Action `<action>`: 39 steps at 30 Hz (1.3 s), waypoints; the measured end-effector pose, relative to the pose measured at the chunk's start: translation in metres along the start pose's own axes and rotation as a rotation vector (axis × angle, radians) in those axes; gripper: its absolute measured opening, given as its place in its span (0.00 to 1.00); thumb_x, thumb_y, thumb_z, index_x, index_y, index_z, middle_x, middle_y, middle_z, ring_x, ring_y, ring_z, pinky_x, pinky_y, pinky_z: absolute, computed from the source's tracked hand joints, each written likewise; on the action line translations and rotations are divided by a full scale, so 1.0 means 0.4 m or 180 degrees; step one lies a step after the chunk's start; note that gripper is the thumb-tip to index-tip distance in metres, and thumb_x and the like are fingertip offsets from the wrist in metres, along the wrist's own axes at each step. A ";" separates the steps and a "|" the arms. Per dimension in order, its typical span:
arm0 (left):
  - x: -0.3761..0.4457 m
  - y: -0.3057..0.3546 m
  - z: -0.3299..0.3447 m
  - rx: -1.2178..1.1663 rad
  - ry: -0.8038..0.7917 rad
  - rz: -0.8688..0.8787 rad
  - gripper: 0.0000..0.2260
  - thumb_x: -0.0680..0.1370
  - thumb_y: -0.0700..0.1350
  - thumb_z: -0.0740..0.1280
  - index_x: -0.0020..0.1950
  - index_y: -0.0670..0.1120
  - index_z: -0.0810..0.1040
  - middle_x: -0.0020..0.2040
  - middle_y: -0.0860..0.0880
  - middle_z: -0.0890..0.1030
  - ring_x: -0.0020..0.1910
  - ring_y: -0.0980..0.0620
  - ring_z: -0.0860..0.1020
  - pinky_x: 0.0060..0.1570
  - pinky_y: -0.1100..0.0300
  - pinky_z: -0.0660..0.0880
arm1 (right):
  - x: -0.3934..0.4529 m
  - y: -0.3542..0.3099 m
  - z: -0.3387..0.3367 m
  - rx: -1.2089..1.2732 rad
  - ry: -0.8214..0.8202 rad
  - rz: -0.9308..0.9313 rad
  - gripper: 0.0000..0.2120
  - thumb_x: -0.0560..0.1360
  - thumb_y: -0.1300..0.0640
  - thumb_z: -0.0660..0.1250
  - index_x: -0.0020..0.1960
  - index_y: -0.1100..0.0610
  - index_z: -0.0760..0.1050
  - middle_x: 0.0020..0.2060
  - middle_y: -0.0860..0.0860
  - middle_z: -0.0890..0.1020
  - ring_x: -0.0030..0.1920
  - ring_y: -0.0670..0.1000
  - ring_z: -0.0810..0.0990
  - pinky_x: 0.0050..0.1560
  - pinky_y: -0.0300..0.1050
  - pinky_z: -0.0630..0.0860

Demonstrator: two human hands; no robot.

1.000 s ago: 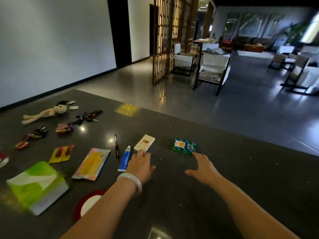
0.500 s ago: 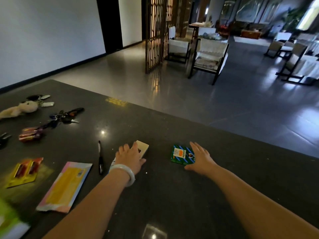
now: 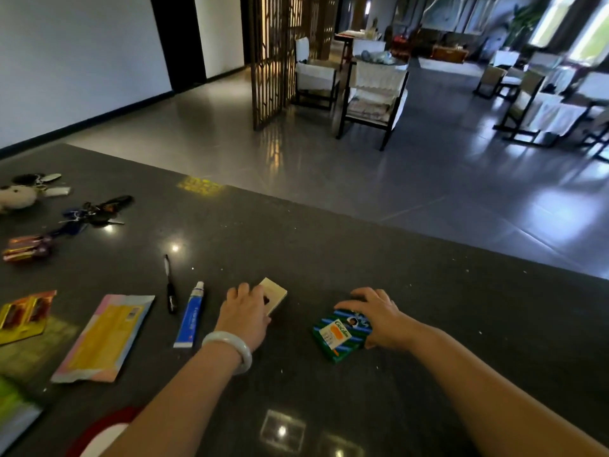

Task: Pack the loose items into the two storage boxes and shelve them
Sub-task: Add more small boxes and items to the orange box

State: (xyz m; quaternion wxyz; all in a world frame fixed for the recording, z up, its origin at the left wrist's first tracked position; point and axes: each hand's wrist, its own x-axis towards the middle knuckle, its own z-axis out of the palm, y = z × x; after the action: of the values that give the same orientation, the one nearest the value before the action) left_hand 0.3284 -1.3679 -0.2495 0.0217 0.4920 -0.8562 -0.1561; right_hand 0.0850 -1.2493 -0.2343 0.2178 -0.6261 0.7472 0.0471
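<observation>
Several loose items crowd the left of the dark table [image 3: 329, 258]: a black pen [image 3: 170, 285], a blue-and-white tube [image 3: 191, 316] and a pink-and-yellow packet [image 3: 105, 336] lower left, keys [image 3: 95, 212] and a plush toy [image 3: 16, 196] upper left. At lower centre the left hand [image 3: 245, 313], fingers curled, covers a cream box [image 3: 275, 293]. Right of it, the right hand [image 3: 379, 316] grips a green striped box [image 3: 342, 334], tilted up off the tabletop.

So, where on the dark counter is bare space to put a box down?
Bare room lies right of the green box that the right hand grips, out to the counter edge, and behind both hands. The left hand holds the beige box. Left of the blue tube it is crowded.
</observation>
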 end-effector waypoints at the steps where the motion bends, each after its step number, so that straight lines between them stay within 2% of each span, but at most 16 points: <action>1: -0.027 0.016 0.008 -0.0022 -0.0035 0.0065 0.25 0.77 0.51 0.67 0.72 0.50 0.63 0.70 0.47 0.65 0.69 0.47 0.64 0.66 0.52 0.67 | -0.027 0.004 0.011 0.0021 -0.0022 -0.0058 0.41 0.68 0.60 0.73 0.71 0.33 0.58 0.72 0.46 0.54 0.72 0.54 0.52 0.73 0.59 0.57; 4: -0.111 0.063 0.033 -0.0111 -0.0143 0.0293 0.26 0.77 0.51 0.67 0.72 0.50 0.62 0.70 0.48 0.64 0.70 0.47 0.63 0.67 0.52 0.67 | -0.102 0.000 0.045 -0.0002 -0.0072 -0.0250 0.42 0.69 0.61 0.72 0.69 0.27 0.56 0.73 0.42 0.51 0.73 0.54 0.48 0.72 0.61 0.58; 7: -0.188 0.095 0.057 -0.0182 -0.0204 0.0449 0.26 0.77 0.51 0.67 0.73 0.51 0.62 0.71 0.49 0.63 0.70 0.48 0.63 0.68 0.53 0.66 | -0.167 -0.012 0.074 0.0002 -0.0200 -0.0410 0.47 0.71 0.66 0.69 0.67 0.22 0.52 0.74 0.36 0.43 0.75 0.52 0.40 0.72 0.64 0.53; 9: -0.227 0.104 0.068 -0.0212 -0.0189 0.0498 0.26 0.77 0.51 0.67 0.72 0.51 0.62 0.70 0.49 0.64 0.69 0.49 0.63 0.67 0.54 0.67 | -0.206 -0.020 0.092 0.0299 -0.0030 -0.0265 0.48 0.71 0.68 0.67 0.68 0.23 0.49 0.74 0.36 0.41 0.75 0.51 0.39 0.72 0.62 0.52; 10: -0.243 0.105 0.071 -0.0208 -0.0172 0.0503 0.26 0.77 0.51 0.67 0.72 0.51 0.62 0.70 0.49 0.64 0.69 0.49 0.64 0.67 0.55 0.67 | -0.223 -0.026 0.104 0.0572 0.0200 -0.0095 0.47 0.72 0.68 0.67 0.69 0.25 0.49 0.75 0.38 0.43 0.76 0.51 0.41 0.72 0.61 0.55; 13: -0.278 0.105 0.072 -0.0213 -0.0141 0.0494 0.26 0.77 0.51 0.67 0.73 0.50 0.62 0.69 0.49 0.64 0.68 0.49 0.64 0.66 0.56 0.67 | -0.257 -0.060 0.139 0.1667 0.1038 0.0663 0.40 0.72 0.63 0.70 0.73 0.35 0.55 0.73 0.47 0.58 0.73 0.52 0.59 0.69 0.54 0.68; 15: -0.296 0.102 0.070 -0.0240 -0.0137 0.0484 0.26 0.77 0.51 0.67 0.72 0.51 0.62 0.69 0.49 0.64 0.68 0.49 0.64 0.66 0.56 0.67 | -0.268 -0.092 0.156 0.2130 0.1284 0.1010 0.37 0.71 0.60 0.72 0.73 0.41 0.59 0.69 0.49 0.63 0.69 0.51 0.66 0.65 0.52 0.73; 20: -0.328 0.092 0.067 -0.0245 -0.0175 0.0443 0.26 0.77 0.51 0.67 0.72 0.51 0.63 0.69 0.49 0.64 0.68 0.49 0.64 0.66 0.55 0.67 | -0.277 -0.145 0.179 0.2245 0.1367 0.1483 0.37 0.71 0.51 0.73 0.75 0.49 0.58 0.69 0.52 0.65 0.70 0.53 0.64 0.66 0.54 0.70; 24: -0.348 0.093 0.070 -0.0224 -0.0136 0.0361 0.26 0.76 0.52 0.68 0.71 0.51 0.63 0.69 0.49 0.65 0.67 0.49 0.65 0.65 0.55 0.68 | -0.254 -0.204 0.184 0.1620 0.1125 0.2054 0.50 0.68 0.32 0.67 0.77 0.56 0.49 0.72 0.57 0.62 0.72 0.58 0.61 0.69 0.55 0.63; 26: -0.357 0.094 0.069 -0.0235 -0.0101 0.0336 0.26 0.76 0.52 0.68 0.71 0.51 0.64 0.68 0.49 0.65 0.67 0.49 0.65 0.65 0.55 0.68 | -0.241 -0.236 0.192 0.1305 0.1112 0.2118 0.55 0.66 0.28 0.66 0.78 0.56 0.45 0.73 0.58 0.60 0.72 0.59 0.60 0.70 0.55 0.60; 30: -0.364 0.091 0.070 -0.0311 -0.0093 0.0262 0.27 0.75 0.51 0.70 0.71 0.50 0.63 0.68 0.49 0.65 0.67 0.49 0.65 0.66 0.55 0.68 | -0.240 -0.238 0.196 0.1494 0.1151 0.2105 0.55 0.66 0.35 0.72 0.78 0.57 0.44 0.74 0.56 0.58 0.73 0.58 0.57 0.72 0.55 0.58; 34: -0.365 0.091 0.075 -0.0325 -0.0084 0.0064 0.30 0.74 0.54 0.71 0.71 0.48 0.63 0.68 0.48 0.65 0.67 0.49 0.65 0.66 0.55 0.67 | -0.268 -0.215 0.186 0.1851 0.1111 0.2195 0.56 0.67 0.46 0.76 0.78 0.60 0.42 0.75 0.58 0.53 0.74 0.58 0.54 0.74 0.54 0.56; 36: -0.365 0.099 0.077 -0.0329 -0.0130 -0.0060 0.30 0.73 0.56 0.71 0.70 0.47 0.64 0.67 0.47 0.65 0.67 0.48 0.65 0.65 0.55 0.68 | -0.285 -0.207 0.184 0.1956 0.1039 0.2233 0.52 0.67 0.50 0.77 0.77 0.63 0.48 0.74 0.59 0.53 0.73 0.57 0.56 0.74 0.53 0.57; 39: -0.373 0.126 0.078 -0.0486 -0.0242 -0.0154 0.28 0.73 0.56 0.71 0.67 0.48 0.67 0.66 0.47 0.65 0.66 0.48 0.66 0.64 0.55 0.69 | -0.319 -0.197 0.181 0.1649 0.0855 0.2234 0.40 0.68 0.50 0.75 0.72 0.61 0.60 0.69 0.57 0.61 0.68 0.55 0.64 0.69 0.50 0.65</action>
State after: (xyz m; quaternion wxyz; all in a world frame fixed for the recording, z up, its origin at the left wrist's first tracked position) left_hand 0.3569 -1.2100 -0.2473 0.0229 0.5032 -0.8299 -0.2400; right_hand 0.1952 -1.1245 -0.2345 0.2393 -0.2605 0.9229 -0.1520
